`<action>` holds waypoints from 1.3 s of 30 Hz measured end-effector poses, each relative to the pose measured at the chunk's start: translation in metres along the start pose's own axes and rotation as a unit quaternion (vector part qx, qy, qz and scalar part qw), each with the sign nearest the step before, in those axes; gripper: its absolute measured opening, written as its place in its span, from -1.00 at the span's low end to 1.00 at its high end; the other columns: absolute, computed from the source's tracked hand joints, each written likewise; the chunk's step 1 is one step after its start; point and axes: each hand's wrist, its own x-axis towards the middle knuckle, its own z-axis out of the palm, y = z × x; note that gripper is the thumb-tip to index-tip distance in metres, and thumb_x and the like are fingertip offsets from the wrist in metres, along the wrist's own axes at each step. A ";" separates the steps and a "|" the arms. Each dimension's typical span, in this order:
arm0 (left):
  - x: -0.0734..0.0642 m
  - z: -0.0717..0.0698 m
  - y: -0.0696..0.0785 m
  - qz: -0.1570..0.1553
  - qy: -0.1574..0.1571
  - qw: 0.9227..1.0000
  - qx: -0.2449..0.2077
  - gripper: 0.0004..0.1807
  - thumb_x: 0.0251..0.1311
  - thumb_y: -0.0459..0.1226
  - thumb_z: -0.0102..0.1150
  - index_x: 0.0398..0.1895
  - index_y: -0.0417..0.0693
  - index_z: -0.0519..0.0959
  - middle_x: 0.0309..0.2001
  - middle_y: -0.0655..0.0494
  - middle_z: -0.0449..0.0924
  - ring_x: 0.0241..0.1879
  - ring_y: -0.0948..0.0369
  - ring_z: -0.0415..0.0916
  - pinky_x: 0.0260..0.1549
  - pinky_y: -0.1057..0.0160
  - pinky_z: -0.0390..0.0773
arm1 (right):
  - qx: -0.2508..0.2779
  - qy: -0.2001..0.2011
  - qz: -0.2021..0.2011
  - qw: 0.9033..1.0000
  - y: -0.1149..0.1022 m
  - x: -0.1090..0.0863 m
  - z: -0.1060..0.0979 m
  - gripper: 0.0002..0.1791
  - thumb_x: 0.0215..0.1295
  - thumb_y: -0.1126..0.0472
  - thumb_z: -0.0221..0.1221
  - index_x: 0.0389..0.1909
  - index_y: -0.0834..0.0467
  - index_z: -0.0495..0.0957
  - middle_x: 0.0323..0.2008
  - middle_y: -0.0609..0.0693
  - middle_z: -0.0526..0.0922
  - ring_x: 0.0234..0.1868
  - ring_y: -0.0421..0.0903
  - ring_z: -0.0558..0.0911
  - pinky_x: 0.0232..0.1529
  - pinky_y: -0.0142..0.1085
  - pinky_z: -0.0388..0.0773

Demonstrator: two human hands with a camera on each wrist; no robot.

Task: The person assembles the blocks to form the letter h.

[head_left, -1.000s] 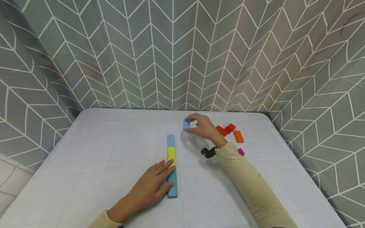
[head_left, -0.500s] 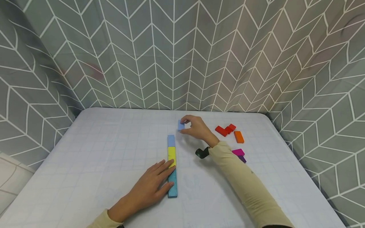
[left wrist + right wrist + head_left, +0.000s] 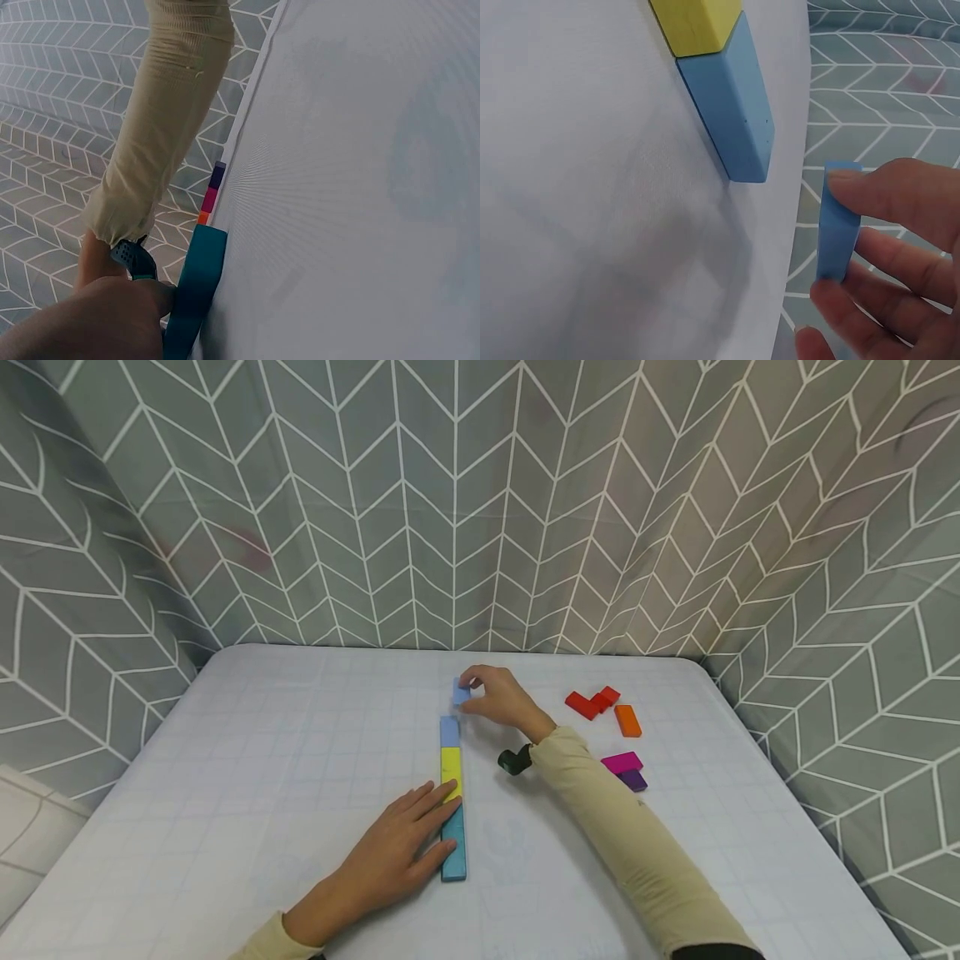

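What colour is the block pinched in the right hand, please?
The pinched block is light blue, showing best in the right wrist view.

On the desk (image 3: 262, 752), right side, I see red blocks (image 3: 582, 705), an orange block (image 3: 627, 721) and, nearer, a magenta block (image 3: 622, 762) and purple block (image 3: 635, 780); beyond, a chevron-patterned curtain (image 3: 420, 510).

Two hands in the shot, one left hand (image 3: 393, 843) and one right hand (image 3: 498, 696), plus two tan sleeves (image 3: 615, 835). Block-wise it's two light blue blocks (image 3: 449, 732), then one yellow block (image 3: 451, 763) and one teal block (image 3: 454, 864), though fingers hide part of those. Singles: one orange block (image 3: 627, 721), one magenta block (image 3: 622, 762), one purple block (image 3: 634, 780). Red blocks (image 3: 582, 705) look like three, but they're bunched up so tbh hard to swear to it. One table (image 3: 225, 777), one dark wrist gadget (image 3: 515, 760).
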 end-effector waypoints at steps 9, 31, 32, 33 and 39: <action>-0.001 0.002 -0.002 -0.006 -0.004 1.000 0.009 -0.39 0.53 0.07 0.09 0.52 0.04 0.44 0.57 0.18 0.23 0.56 0.02 0.09 0.47 -0.11 0.16 | 0.000 -0.006 0.006 1.000 -0.003 0.007 0.010 -0.62 0.23 0.24 0.49 0.03 0.20 0.65 0.07 0.05 0.69 0.11 0.00 0.62 0.08 -0.16 0.58; -0.001 0.003 -0.003 -0.001 0.002 1.000 0.003 -0.39 0.54 0.07 0.08 0.51 0.02 0.45 0.57 0.15 0.23 0.56 0.01 0.09 0.47 -0.11 0.15 | -0.002 -0.030 0.019 0.999 -0.005 0.014 0.022 -0.64 0.29 0.29 0.45 0.07 0.24 0.64 0.07 0.11 0.70 0.09 0.03 0.64 0.12 -0.16 0.58; -0.001 0.003 -0.002 -0.001 0.001 1.000 0.003 -0.39 0.54 0.08 0.07 0.51 0.02 0.44 0.57 0.15 0.23 0.56 0.01 0.09 0.47 -0.12 0.15 | -0.003 -0.031 0.017 0.999 -0.004 0.014 0.023 -0.64 0.28 0.28 0.45 0.07 0.24 0.65 0.07 0.11 0.70 0.09 0.03 0.64 0.11 -0.16 0.58; -0.001 0.003 -0.002 -0.002 0.000 1.000 0.003 -0.39 0.54 0.08 0.07 0.51 0.02 0.44 0.58 0.16 0.23 0.56 0.02 0.09 0.47 -0.11 0.15 | -0.003 -0.032 0.018 0.999 -0.003 0.015 0.024 -0.64 0.29 0.28 0.45 0.07 0.24 0.65 0.07 0.11 0.70 0.08 0.02 0.64 0.10 -0.17 0.58; -0.001 0.003 -0.003 -0.004 -0.003 1.000 0.004 -0.39 0.55 0.10 0.04 0.52 0.04 0.44 0.58 0.18 0.21 0.56 0.03 0.08 0.47 -0.12 0.15 | 0.006 -0.048 0.024 0.999 -0.003 0.015 0.025 -0.63 0.30 0.27 0.44 0.09 0.25 0.64 0.07 0.11 0.70 0.06 0.02 0.65 0.06 -0.20 0.60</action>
